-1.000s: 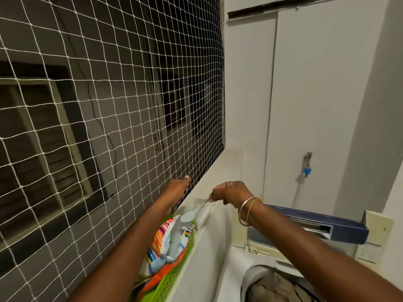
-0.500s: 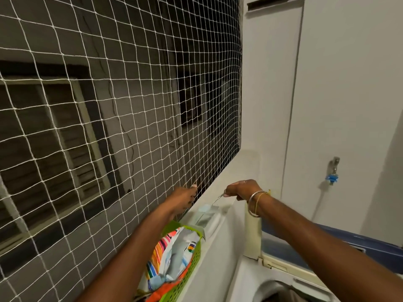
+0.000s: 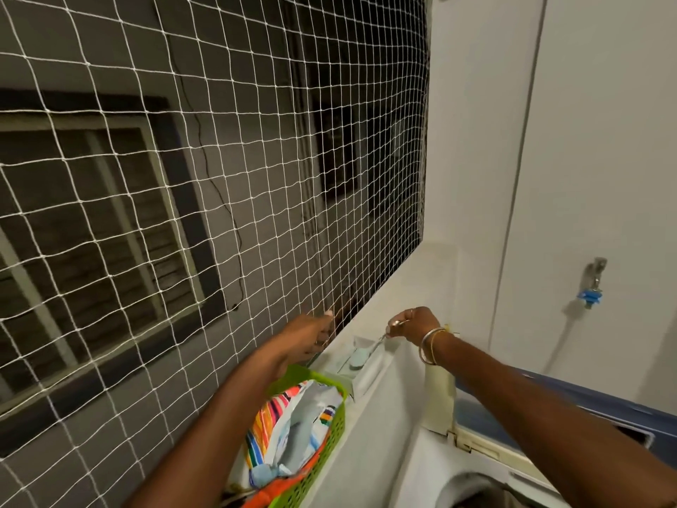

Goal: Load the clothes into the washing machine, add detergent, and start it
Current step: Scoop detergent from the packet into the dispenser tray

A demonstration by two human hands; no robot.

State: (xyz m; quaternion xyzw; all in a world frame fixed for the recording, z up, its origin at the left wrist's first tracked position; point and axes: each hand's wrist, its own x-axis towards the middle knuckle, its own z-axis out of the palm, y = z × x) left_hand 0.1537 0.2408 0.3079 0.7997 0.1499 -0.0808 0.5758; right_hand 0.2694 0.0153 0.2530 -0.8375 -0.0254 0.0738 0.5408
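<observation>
A small white detergent box (image 3: 361,364) sits on the pale ledge (image 3: 399,287) below the net. My right hand (image 3: 415,324) pinches the thin handle of a spoon (image 3: 361,357) whose bowl, heaped with pale powder, hovers over the box. My left hand (image 3: 311,337) rests against the box's far side by the net; its grip is hidden. The top-loading washing machine (image 3: 428,467) stands at the lower right with its blue lid (image 3: 571,408) raised.
A green basket (image 3: 329,445) with striped and pale packets stands on the ledge under my left forearm. White safety netting (image 3: 219,177) covers the opening on the left. A wall tap with a blue fitting (image 3: 591,284) is on the right wall.
The view has swung left and up, hiding most of the machine's drum. The spoon has gone from above the basket edge to over the box on the ledge.
</observation>
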